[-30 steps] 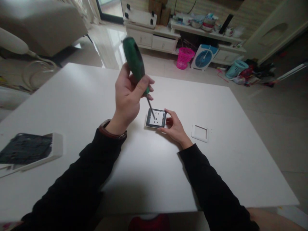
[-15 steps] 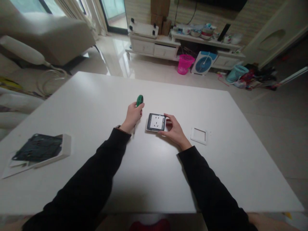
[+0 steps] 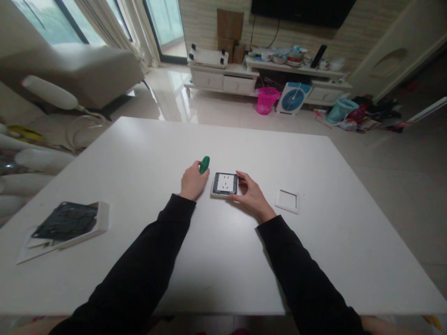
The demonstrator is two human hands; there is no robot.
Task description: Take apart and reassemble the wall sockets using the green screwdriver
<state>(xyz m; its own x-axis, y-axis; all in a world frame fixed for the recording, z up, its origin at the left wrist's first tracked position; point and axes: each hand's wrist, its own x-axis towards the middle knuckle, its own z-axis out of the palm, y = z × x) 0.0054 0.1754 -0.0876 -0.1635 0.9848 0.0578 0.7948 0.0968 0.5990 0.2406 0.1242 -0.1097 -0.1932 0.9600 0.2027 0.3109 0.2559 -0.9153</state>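
My left hand [image 3: 194,181] is closed around a screwdriver with a green handle [image 3: 205,164], which sticks up past the fingers; its shaft is hidden now. Just to the right lies a wall socket [image 3: 226,183] with a white slotted face and a dark surround on a white base. Thumb and fingers of my right hand [image 3: 252,193] grip the socket by its right side. Farther right, a white square frame [image 3: 287,200] lies flat on the white table [image 3: 223,260], with a few tiny pieces [image 3: 304,197] beside it, too small to name.
On the table's left sits an open white box part [image 3: 102,216] with dark plate-like parts [image 3: 66,220] on it. Beyond the table are a pink basket [image 3: 267,100], a blue fan [image 3: 292,97] and a low cabinet [image 3: 223,81]. A sofa [image 3: 77,74] stands at the far left.
The camera has tilted up slightly. My left hand has turned, so the screwdriver's shaft, seen earlier below the hand, no longer shows. My right hand keeps its grip on the socket.
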